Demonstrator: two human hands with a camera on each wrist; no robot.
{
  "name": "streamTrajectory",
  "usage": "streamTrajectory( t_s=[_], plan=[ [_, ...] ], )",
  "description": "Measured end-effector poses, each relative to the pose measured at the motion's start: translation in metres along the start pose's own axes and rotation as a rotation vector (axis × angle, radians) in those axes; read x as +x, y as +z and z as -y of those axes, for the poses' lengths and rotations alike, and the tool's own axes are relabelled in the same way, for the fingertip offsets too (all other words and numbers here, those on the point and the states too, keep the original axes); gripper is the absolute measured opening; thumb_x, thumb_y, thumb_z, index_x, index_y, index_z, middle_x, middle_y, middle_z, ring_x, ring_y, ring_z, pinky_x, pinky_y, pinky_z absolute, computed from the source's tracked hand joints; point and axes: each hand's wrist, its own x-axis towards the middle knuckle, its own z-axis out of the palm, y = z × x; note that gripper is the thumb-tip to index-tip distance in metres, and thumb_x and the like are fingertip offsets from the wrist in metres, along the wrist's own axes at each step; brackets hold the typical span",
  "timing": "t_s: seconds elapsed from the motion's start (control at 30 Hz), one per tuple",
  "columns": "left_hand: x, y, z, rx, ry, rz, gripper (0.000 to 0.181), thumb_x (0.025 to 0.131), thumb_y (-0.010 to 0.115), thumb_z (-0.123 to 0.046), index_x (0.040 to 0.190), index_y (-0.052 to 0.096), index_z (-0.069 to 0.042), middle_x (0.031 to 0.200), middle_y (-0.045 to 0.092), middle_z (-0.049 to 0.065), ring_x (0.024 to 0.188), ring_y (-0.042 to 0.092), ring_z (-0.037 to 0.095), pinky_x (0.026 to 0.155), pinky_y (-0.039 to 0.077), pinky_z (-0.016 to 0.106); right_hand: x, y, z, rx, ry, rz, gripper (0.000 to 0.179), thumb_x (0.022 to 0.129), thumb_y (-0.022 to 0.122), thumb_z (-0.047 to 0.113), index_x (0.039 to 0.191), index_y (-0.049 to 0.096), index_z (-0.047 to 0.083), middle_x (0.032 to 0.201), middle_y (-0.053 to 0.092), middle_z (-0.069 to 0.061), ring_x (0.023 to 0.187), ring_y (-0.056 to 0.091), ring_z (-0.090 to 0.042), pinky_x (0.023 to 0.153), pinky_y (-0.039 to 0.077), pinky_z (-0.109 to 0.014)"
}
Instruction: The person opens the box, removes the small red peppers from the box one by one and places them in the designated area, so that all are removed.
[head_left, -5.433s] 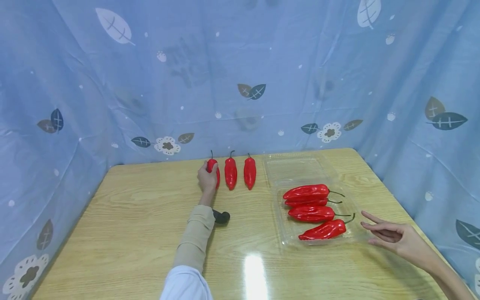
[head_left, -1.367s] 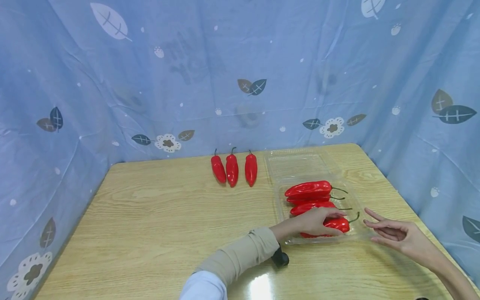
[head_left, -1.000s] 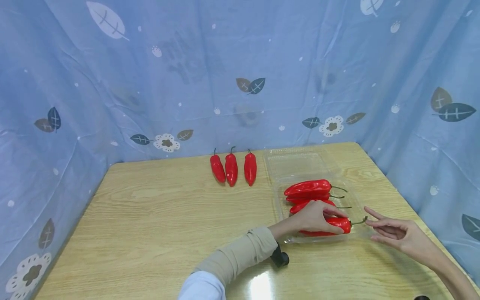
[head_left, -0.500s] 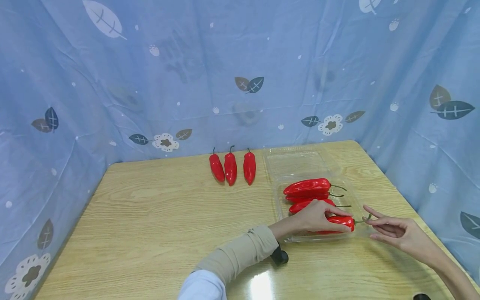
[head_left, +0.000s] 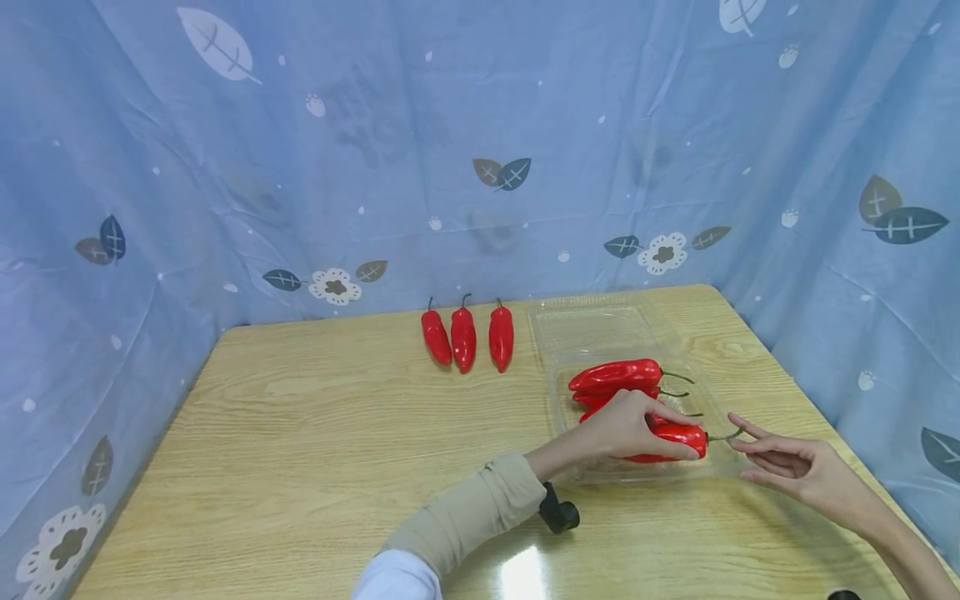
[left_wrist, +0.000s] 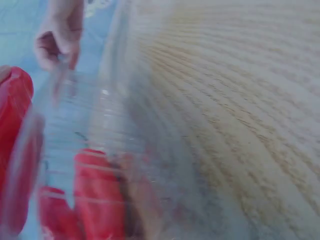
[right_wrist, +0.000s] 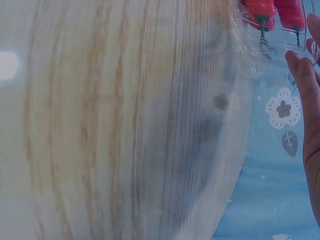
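Observation:
My left hand [head_left: 628, 429] grips the front red pepper [head_left: 681, 437] by its sides inside an open clear plastic container [head_left: 566, 467]. The pepper's green stem points right, towards my right hand [head_left: 798, 471]. Fingers and thumb of that right hand pinch the container's right edge, also seen at the frame edge in the right wrist view. Behind the held pepper lie more red peppers, the rearmost pepper [head_left: 615, 375] clearest; my left hand partly covers the one nearest. The left wrist view is blurred, with red peppers [left_wrist: 100, 195] behind the clear wall.
Three red peppers [head_left: 462, 340] lie in a row at the table's back edge, stems to the back. The container's lid [head_left: 596, 325] is folded back flat behind it. A patterned blue curtain [head_left: 360, 167] encloses the wooden table [head_left: 300, 433] at the back and sides.
My left hand has let go of the leftmost pepper at the back, come to the container and gripped the front pepper, shifting it slightly right and back. My right hand stays in place.

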Motion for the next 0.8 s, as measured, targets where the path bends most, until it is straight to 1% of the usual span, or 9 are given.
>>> streamTrajectory(
  t_s=[0.07, 0.17, 0.23, 0.3, 0.43, 0.53, 0.63, 0.7, 0.8],
  plan=[
    [-0.006, -0.005, -0.001, -0.03, -0.007, -0.004, 0.042, 0.08, 0.079, -0.033, 0.12, 0.069, -0.028, 0.063, 0.061, -0.017, 0.048, 0.028, 0.002, 0.047, 0.03, 0.014, 0.0, 0.001, -0.001, 0.009, -0.002, -0.001, 0.035, 0.078, 0.057, -0.027, 0.112, 0.052, -0.026, 0.144, 0.048, 0.005, 0.12, 0.052, -0.007, 0.084, 0.051, -0.022],
    [-0.016, -0.014, 0.0, -0.052, 0.001, -0.015, 0.042, 0.079, 0.08, -0.031, 0.119, 0.07, -0.026, 0.075, 0.063, -0.026, 0.06, 0.039, -0.007, 0.054, 0.036, 0.011, 0.0, 0.001, -0.003, 0.005, -0.008, 0.008, 0.034, 0.079, 0.058, -0.026, 0.112, 0.052, -0.025, 0.144, 0.047, 0.004, 0.12, 0.052, -0.007, 0.084, 0.051, -0.022],
    [-0.024, -0.019, 0.001, -0.079, 0.005, -0.016, 0.042, 0.079, 0.08, -0.029, 0.119, 0.07, -0.024, 0.078, 0.066, -0.022, 0.072, 0.047, -0.009, 0.06, 0.042, 0.01, 0.0, 0.002, -0.003, 0.013, -0.015, 0.013, 0.034, 0.079, 0.057, -0.026, 0.113, 0.053, -0.025, 0.145, 0.046, 0.003, 0.121, 0.053, -0.008, 0.084, 0.051, -0.022],
    [-0.032, -0.026, 0.001, -0.107, 0.004, -0.025, 0.042, 0.079, 0.08, -0.027, 0.119, 0.07, -0.022, 0.09, 0.068, -0.022, 0.089, 0.05, -0.01, 0.068, 0.046, 0.011, -0.001, 0.001, -0.003, 0.029, -0.016, 0.017, 0.035, 0.08, 0.056, -0.026, 0.114, 0.052, -0.025, 0.145, 0.046, 0.002, 0.121, 0.053, -0.009, 0.085, 0.051, -0.022],
    [-0.048, -0.039, 0.001, -0.162, -0.038, -0.075, 0.043, 0.077, 0.081, -0.024, 0.118, 0.071, -0.02, 0.105, 0.068, -0.015, 0.103, 0.05, -0.006, 0.075, 0.048, 0.013, -0.001, 0.001, -0.003, 0.064, -0.021, 0.022, 0.036, 0.079, 0.053, -0.029, 0.115, 0.05, -0.026, 0.146, 0.045, 0.0, 0.121, 0.052, -0.011, 0.087, 0.05, -0.023],
    [-0.06, -0.048, 0.004, -0.206, -0.086, -0.125, 0.043, 0.077, 0.082, -0.023, 0.118, 0.071, -0.018, 0.108, 0.068, -0.012, 0.102, 0.051, -0.003, 0.074, 0.05, 0.015, -0.001, 0.001, -0.004, 0.077, -0.026, 0.022, 0.036, 0.078, 0.053, -0.03, 0.114, 0.05, -0.027, 0.147, 0.044, -0.001, 0.122, 0.052, -0.011, 0.088, 0.049, -0.024],
    [-0.071, -0.054, 0.011, -0.246, -0.11, -0.16, 0.043, 0.077, 0.082, -0.022, 0.119, 0.07, -0.019, 0.105, 0.067, -0.013, 0.095, 0.053, 0.0, 0.07, 0.052, 0.017, 0.0, 0.001, -0.005, 0.075, -0.028, 0.017, 0.036, 0.078, 0.053, -0.03, 0.114, 0.05, -0.027, 0.146, 0.045, -0.001, 0.121, 0.053, -0.012, 0.087, 0.049, -0.024],
    [-0.078, -0.058, 0.016, -0.266, -0.098, -0.165, 0.044, 0.077, 0.082, -0.022, 0.119, 0.07, -0.019, 0.103, 0.068, -0.013, 0.09, 0.055, 0.001, 0.068, 0.052, 0.019, -0.001, 0.001, -0.005, 0.075, -0.025, 0.015, 0.037, 0.078, 0.053, -0.03, 0.115, 0.05, -0.026, 0.147, 0.044, 0.0, 0.121, 0.053, -0.011, 0.087, 0.049, -0.024],
    [-0.086, -0.065, 0.023, -0.3, -0.074, -0.161, 0.045, 0.077, 0.082, -0.021, 0.12, 0.069, -0.02, 0.105, 0.067, -0.013, 0.09, 0.057, 0.003, 0.07, 0.053, 0.021, -0.002, 0.001, -0.004, 0.079, -0.015, -0.002, 0.037, 0.079, 0.053, -0.03, 0.116, 0.051, -0.025, 0.147, 0.044, 0.0, 0.12, 0.054, -0.011, 0.087, 0.05, -0.023]
  ],
)
